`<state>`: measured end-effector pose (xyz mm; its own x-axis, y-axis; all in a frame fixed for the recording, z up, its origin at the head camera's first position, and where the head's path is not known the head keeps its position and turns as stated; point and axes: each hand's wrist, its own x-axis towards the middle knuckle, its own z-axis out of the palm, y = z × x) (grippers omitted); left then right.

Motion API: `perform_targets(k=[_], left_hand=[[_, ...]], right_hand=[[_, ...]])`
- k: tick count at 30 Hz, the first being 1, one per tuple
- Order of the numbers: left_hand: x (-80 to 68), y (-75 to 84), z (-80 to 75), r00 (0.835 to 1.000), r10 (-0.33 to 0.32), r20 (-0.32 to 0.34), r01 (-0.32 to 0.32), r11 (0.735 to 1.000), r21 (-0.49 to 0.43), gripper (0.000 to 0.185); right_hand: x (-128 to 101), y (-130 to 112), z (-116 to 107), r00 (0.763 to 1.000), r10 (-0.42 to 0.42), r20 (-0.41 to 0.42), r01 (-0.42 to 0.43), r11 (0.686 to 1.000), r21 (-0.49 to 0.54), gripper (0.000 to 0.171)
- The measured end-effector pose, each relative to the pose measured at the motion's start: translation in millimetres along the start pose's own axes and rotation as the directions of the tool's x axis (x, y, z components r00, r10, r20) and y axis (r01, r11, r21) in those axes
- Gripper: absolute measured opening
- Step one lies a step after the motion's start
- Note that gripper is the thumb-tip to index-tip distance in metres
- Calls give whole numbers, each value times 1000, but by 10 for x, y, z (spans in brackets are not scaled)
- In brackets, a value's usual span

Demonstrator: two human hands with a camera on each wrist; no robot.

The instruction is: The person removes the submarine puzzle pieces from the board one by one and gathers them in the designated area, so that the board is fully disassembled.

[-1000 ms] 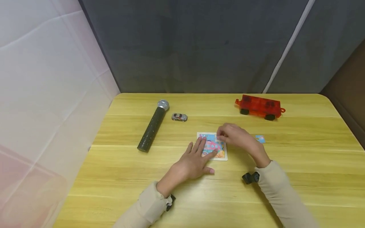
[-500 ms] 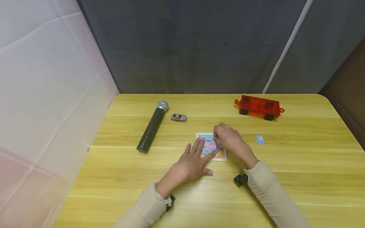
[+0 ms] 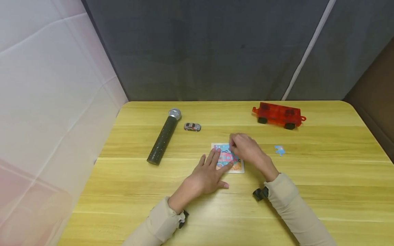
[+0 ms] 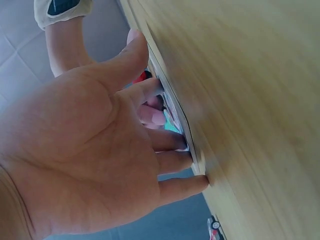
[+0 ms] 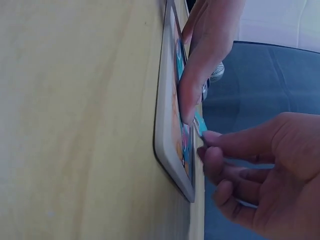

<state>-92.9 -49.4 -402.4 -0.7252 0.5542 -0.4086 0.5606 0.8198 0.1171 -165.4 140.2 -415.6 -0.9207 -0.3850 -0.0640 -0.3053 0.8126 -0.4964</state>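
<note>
Hands [image 3: 206, 176] [image 3: 246, 148] — on puzzle [image 3: 229, 164] (flat).

Both hands crowd the puzzle tray [image 3: 238, 169], left hand [image 3: 204, 177] flat across its near-left side and right hand [image 3: 246, 147] over its far-right corner, so the only open way in is the near-right edge. A loose piece [image 3: 279, 150] lies to the right, near the tray but apart, with bare table [image 3: 323, 177] all around it. The mic [image 3: 163, 137], small car [image 3: 192, 127] and red wagon [image 3: 278, 115] sit well back, leaving a wide lane along the front.
</note>
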Motion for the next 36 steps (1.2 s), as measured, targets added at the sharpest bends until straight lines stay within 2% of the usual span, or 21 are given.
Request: perform_targets(k=[6,12,16,26,36], left_hand=[[5,-2,15,1000,-6,-1,6,1000,-10,74],[3,-2,21,1000,-12,1,12,1000,-10,74],[4,-2,21,1000,-12,1,12,1000,-5,75],[1,5,17,1000,-10,-10,11,1000,4,76],[-10,13,20,999,1,-38,0,1000,17,76]], right_hand=[[-5,-10,-8,999,-16,-31,18,997,76,10],[8,-9,7,1000,-8,-23,10,996,90,3],[3,9,-9,1000,5,-24,-2,993,116,5],[-63,203,-240,1000,18,-9,-16,985,171,9],[-166,492,-469,997,35,71,-46,985,165,12]])
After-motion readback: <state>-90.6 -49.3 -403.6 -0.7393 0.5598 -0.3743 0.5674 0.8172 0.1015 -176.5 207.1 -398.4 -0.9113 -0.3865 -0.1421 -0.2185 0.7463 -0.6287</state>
